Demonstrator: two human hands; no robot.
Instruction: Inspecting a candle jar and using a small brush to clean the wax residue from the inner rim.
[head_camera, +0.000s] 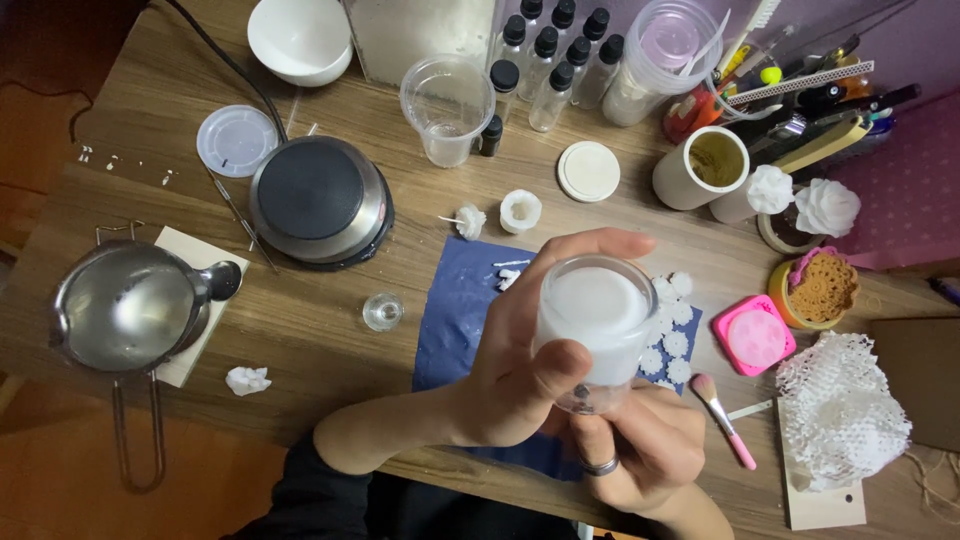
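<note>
Your left hand (520, 360) is clamped around the clear round glass jar of white wax (596, 325) above the wooden desk (330, 320), while your right hand (640, 450) grips its base.

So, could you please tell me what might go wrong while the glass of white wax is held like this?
The clear glass jar of white wax is lifted off the wooden table, gripped by the left hand with the right hand at its base; a slip could drop it. It hangs over the small white wax flowers on the blue mat, which it might crush.
</note>
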